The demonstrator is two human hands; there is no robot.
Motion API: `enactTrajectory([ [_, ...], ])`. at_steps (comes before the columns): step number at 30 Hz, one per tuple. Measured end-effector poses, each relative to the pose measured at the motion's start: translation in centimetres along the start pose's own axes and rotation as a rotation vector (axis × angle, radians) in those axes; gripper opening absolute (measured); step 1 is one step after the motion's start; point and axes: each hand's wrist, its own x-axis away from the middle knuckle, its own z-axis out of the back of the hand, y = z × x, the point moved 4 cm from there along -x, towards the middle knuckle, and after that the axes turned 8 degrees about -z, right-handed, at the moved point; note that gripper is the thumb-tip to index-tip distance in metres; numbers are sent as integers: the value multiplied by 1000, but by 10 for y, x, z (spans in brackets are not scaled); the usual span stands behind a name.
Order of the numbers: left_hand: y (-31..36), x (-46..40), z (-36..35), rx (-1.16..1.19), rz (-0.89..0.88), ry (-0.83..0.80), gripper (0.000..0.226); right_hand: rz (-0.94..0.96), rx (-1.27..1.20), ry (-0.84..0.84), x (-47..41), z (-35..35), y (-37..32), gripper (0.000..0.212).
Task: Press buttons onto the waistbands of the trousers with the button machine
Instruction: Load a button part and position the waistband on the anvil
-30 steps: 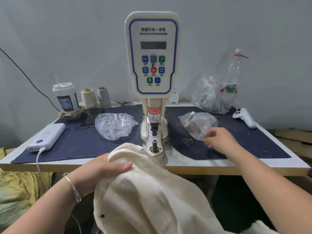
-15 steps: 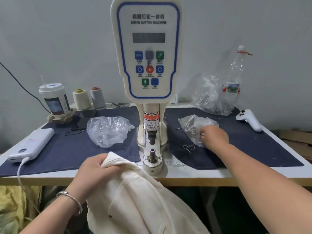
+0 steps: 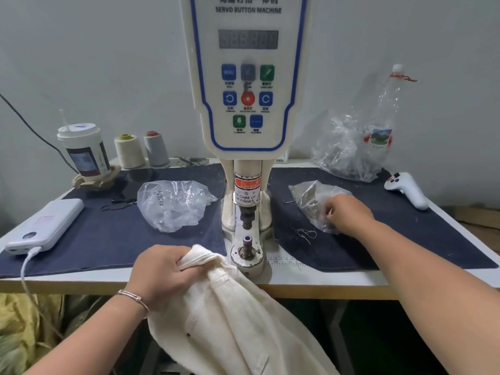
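Gripping the cream trousers (image 3: 216, 315) bunched at the desk's (image 3: 324, 282) front edge, my left hand (image 3: 159, 272) kept the waistband beside the button machine (image 3: 247, 131); my right hand (image 3: 346, 215) pinched into the right-side bag (image 3: 311, 196), presumably fetching a button.

The button machine (image 3: 247, 104) stands upright at the middle of the table, a cream column with a blue-edged control panel of coloured keys and a dark display. Below the panel a warning label wraps its ram, and a round metal die sits on its base at the front. The trousers (image 3: 230, 315), cream woven cloth, hang bunched over the table edge just left of that base, their folded top edge touching it. A clear bag of buttons (image 3: 313, 201) lies right of the machine.
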Motion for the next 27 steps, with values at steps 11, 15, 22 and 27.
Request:
enactTrajectory([
  [11,-6,6,-8,-61,-60,92,55,-99,64,-26,1,0,-3,25],
  [15,-8,6,-10,-63,-44,96,53,-174,50,9,1,-5,-1,21],
  [22,-7,5,-10,-90,-52,91,56,-286,122,3,-7,-11,-6,31],
  [27,-6,5,-10,-96,-42,87,54,-317,143,-179,-14,-8,-6,38],
])
